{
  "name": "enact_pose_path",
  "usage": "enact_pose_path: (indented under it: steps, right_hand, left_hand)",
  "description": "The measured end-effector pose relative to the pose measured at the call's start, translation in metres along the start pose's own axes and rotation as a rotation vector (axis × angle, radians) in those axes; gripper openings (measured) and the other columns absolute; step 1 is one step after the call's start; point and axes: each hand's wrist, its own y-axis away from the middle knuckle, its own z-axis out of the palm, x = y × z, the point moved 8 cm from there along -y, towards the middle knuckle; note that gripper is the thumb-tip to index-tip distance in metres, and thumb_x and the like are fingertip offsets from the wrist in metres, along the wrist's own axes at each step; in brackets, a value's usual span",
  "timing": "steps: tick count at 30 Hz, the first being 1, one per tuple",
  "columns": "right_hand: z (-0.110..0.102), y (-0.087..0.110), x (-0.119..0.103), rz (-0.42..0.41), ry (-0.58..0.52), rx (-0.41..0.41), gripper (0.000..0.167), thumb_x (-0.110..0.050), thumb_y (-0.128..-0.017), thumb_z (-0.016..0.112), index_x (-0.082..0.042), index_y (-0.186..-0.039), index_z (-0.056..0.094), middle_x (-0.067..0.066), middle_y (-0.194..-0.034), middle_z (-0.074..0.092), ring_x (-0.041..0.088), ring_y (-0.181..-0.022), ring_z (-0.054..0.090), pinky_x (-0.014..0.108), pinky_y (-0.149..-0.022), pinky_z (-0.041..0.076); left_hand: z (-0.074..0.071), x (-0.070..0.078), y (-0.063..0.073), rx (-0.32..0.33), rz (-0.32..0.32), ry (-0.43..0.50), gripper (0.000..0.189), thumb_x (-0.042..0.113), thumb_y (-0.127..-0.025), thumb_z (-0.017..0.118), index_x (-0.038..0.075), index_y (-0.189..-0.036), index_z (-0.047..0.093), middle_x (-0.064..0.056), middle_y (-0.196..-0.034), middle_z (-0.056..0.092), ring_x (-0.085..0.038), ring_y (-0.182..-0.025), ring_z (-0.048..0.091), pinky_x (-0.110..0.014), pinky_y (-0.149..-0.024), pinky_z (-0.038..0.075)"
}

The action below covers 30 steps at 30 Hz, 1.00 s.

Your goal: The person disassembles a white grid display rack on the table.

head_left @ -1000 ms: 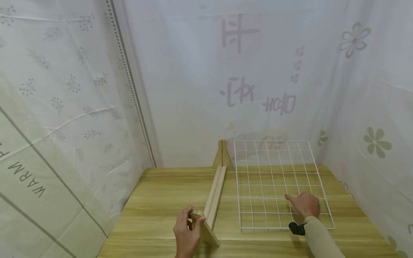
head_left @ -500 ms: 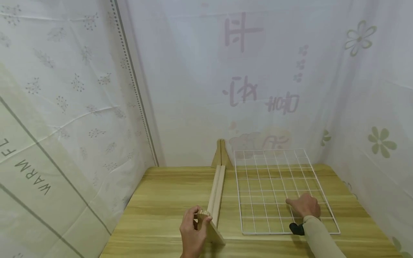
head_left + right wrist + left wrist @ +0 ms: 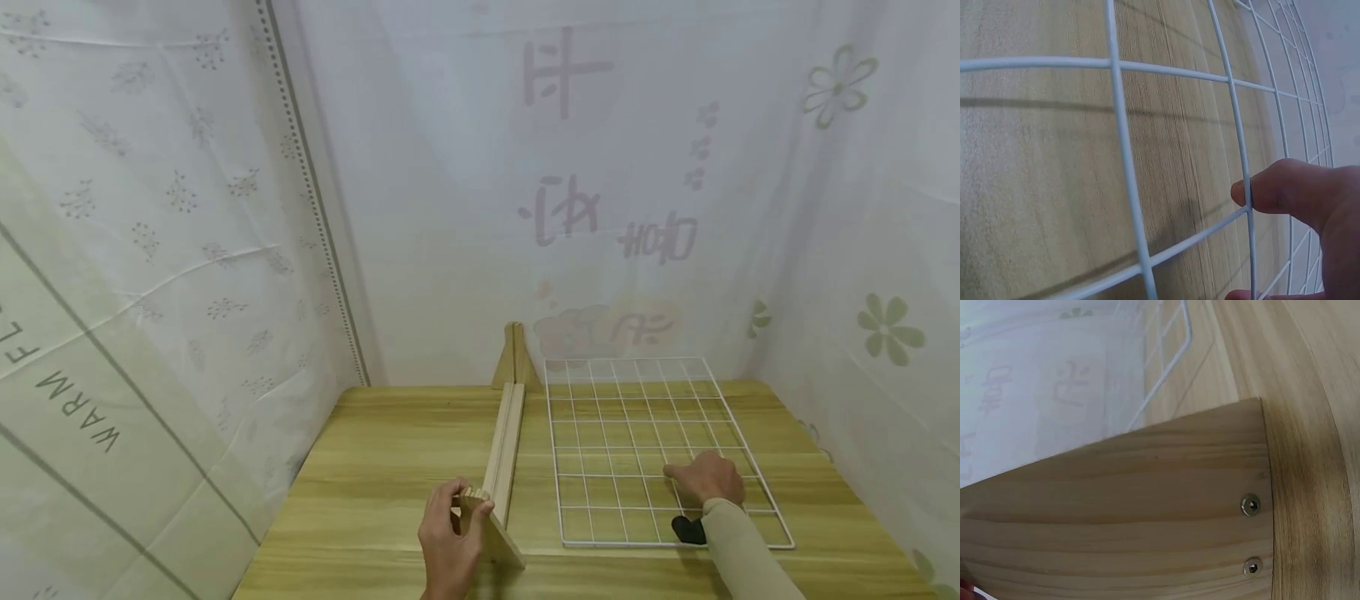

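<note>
A wooden stand has a long grooved rail (image 3: 504, 446) running away from me, with a tapered upright board at each end. My left hand (image 3: 452, 537) holds the top of the near end board (image 3: 497, 537) between thumb and fingers. Two bolt heads show on that board in the left wrist view, at the end near the table. To the right, my right hand (image 3: 708, 477) grips a white wire grid panel (image 3: 598, 476). In the right wrist view the thumb tip passes behind a wire (image 3: 1239, 131); most fingers are out of sight.
The far end board (image 3: 516, 360) stands near the back of the wood-grain table (image 3: 390, 467). Printed cloth (image 3: 420, 208) hangs around the back and sides. A black strap piece (image 3: 688, 530) is at my right wrist.
The grid panel's far edge has come down, so the panel lies flatter. The view has shifted slightly. Both hands keep their holds.
</note>
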Motion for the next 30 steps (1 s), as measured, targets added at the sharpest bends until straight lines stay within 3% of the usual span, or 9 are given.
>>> enact_pose_path:
  steps: [10,22,30]
  right_hand:
    - [0.002,-0.002,0.003,0.009,0.027,-0.005,0.043,-0.044,-0.077,0.071,-0.007,-0.061,0.055,0.015,-0.069,0.061,0.026,-0.064,0.057,0.031,-0.051,0.042]
    - [0.006,-0.005,0.002,0.004,0.054,-0.040,0.038,-0.041,-0.075,0.072,-0.006,-0.063,0.061,0.019,-0.074,0.064,0.028,-0.066,0.057,0.034,-0.053,0.043]
    - [0.009,-0.007,0.000,-0.014,0.085,-0.034,0.038,-0.038,-0.078,0.071,-0.009,-0.060,0.056,0.016,-0.070,0.062,0.026,-0.063,0.055,0.033,-0.052,0.043]
  left_hand:
    - [0.000,0.009,0.000,0.064,0.051,0.056,0.036,0.021,-0.081,0.084,-0.002,-0.102,0.065,-0.008,-0.088,0.063,-0.011,-0.068,0.051,-0.013,-0.052,0.038]
    - [0.013,0.018,0.001,0.049,0.093,0.085,0.033,0.017,-0.081,0.084,0.000,-0.103,0.065,-0.009,-0.084,0.060,-0.012,-0.071,0.049,-0.013,-0.052,0.036]
    - [0.019,0.023,0.000,0.042,0.107,0.093,0.034,0.016,-0.080,0.085,-0.002,-0.100,0.064,-0.009,-0.083,0.059,-0.013,-0.070,0.049,-0.015,-0.051,0.036]
